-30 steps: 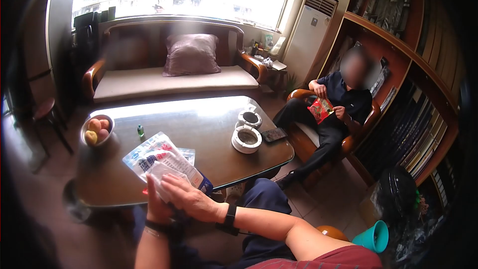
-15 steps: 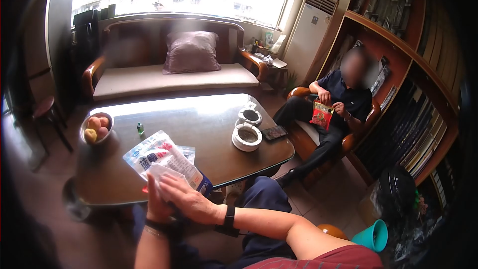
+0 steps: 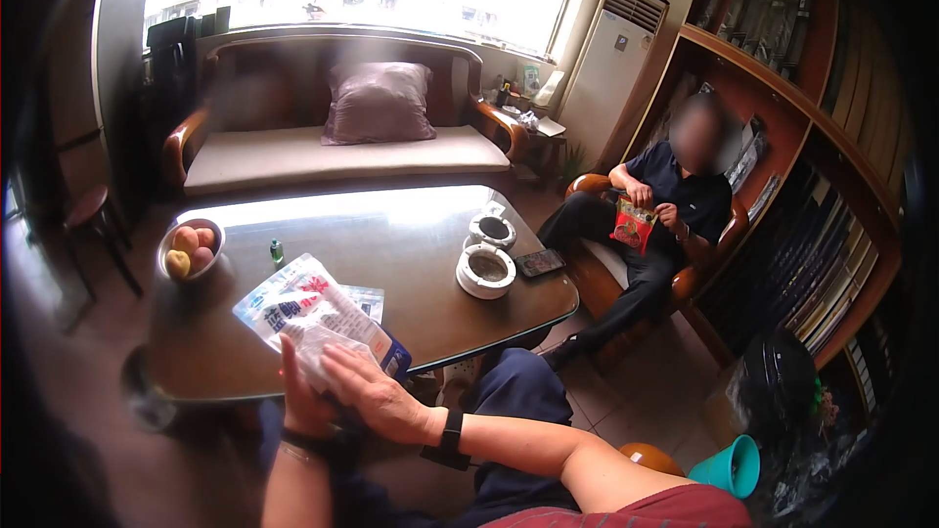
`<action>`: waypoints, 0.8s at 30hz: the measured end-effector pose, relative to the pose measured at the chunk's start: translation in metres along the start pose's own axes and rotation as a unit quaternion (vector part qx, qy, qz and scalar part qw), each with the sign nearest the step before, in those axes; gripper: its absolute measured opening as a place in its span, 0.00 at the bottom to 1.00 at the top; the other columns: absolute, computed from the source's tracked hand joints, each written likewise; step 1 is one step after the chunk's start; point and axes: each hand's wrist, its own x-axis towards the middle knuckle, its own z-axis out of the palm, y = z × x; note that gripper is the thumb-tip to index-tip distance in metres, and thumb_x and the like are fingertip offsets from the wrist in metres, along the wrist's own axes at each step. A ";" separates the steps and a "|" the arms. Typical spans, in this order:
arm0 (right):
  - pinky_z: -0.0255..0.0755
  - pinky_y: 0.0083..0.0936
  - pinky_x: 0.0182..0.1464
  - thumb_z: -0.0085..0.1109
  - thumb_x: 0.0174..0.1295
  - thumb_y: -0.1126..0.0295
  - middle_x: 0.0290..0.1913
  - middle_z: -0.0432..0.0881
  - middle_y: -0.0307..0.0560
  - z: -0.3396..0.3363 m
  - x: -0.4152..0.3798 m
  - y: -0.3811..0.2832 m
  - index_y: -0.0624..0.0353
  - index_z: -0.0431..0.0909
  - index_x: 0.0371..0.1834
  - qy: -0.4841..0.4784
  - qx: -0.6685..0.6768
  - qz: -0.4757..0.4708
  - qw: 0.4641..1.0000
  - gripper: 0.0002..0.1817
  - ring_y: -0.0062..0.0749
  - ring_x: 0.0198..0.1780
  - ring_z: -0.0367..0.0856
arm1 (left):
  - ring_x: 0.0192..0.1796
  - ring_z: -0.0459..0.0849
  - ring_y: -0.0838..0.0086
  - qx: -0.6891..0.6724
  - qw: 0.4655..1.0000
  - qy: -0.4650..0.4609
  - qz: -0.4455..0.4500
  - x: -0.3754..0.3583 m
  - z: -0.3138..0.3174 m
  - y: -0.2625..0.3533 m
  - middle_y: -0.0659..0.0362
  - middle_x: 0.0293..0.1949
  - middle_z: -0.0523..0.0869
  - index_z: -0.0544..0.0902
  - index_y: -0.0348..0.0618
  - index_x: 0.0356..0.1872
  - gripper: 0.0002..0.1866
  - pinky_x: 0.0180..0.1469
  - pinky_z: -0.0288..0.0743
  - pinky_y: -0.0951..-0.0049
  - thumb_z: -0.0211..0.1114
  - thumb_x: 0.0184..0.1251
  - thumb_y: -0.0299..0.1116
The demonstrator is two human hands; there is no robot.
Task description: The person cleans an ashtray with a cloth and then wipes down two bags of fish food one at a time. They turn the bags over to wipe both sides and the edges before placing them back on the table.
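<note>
A white tissue (image 3: 328,342), crumpled and thin, is pressed between my two hands above the near edge of the coffee table. My left hand (image 3: 301,386) is upright on its left side. Laid against it from the right is my right hand (image 3: 372,391), with its fingers together over the tissue. Parts of both hands' fingers are hidden behind the tissue and each other. Just beyond them, a blue and white printed pouch (image 3: 284,298) lies on the tabletop, its lower part partly covered by the hands. Another packet (image 3: 365,303) shows from under it.
On the coffee table (image 3: 430,332) are a bowl of peaches (image 3: 192,249), a small green bottle (image 3: 277,250), white ashtrays (image 3: 485,272) and a phone (image 3: 540,262). At the right a seated person (image 3: 685,186) holds a red packet (image 3: 633,225). A teal bin (image 3: 729,467) stands at lower right.
My hands stay pressed together, and the tissue between them has shifted slightly. The view has moved a little. The table items have not visibly moved.
</note>
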 end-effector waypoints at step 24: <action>0.56 0.44 0.79 0.47 0.68 0.80 0.73 0.67 0.68 -0.021 0.038 0.053 0.70 0.67 0.72 0.015 0.007 0.068 0.998 0.27 0.59 0.77 0.62 | 0.72 0.73 0.58 -0.009 0.999 -0.030 0.019 0.003 0.008 -0.010 0.51 0.71 0.73 0.61 0.42 0.78 0.44 0.74 0.67 0.55 0.54 0.74 0.66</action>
